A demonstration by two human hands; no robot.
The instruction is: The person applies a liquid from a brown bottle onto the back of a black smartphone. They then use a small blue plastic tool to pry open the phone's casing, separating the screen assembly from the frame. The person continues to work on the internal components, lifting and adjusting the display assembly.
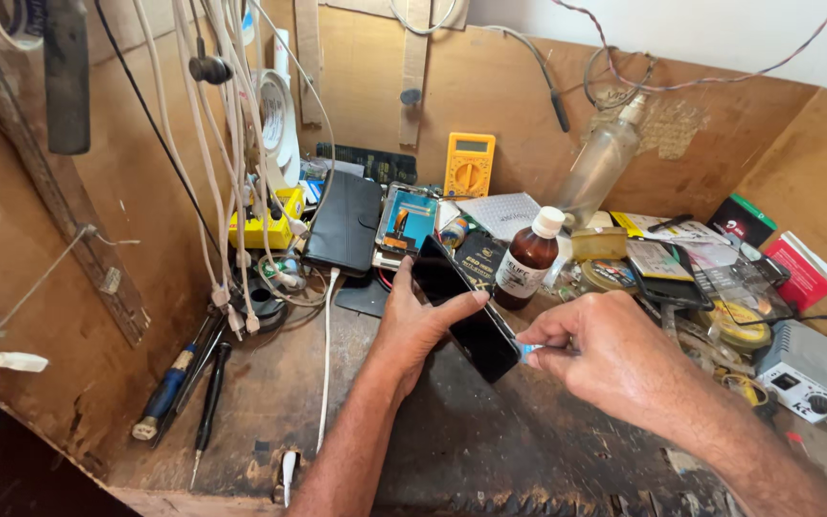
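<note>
phone: black flat rectangular smartphone (461,311), glossy dark screen, held tilted above the table, centre of view
left hand: left hand (411,330) wraps the phone from below and the side, thumb along its near long edge, fingers curled shut round it
right hand: right hand (597,354) pinched shut on a small thin blue-tipped tool (528,348), tip touching the phone's lower right edge
progress: looks like early prying at the edge seam; no gap or lifted panel visible, phone looks whole, so opening seems mostly left
table: worn dark wooden table (490,450), bare patch beneath the hands
near: brown glass bottle with white cap (529,258) just behind the phone; opened phone with teal inside (406,222) and black wallet case (344,225) behind that
far: yellow multimeter (469,165) against back board; screwdrivers (188,393) at left; grey box unit (808,369) at right
</note>
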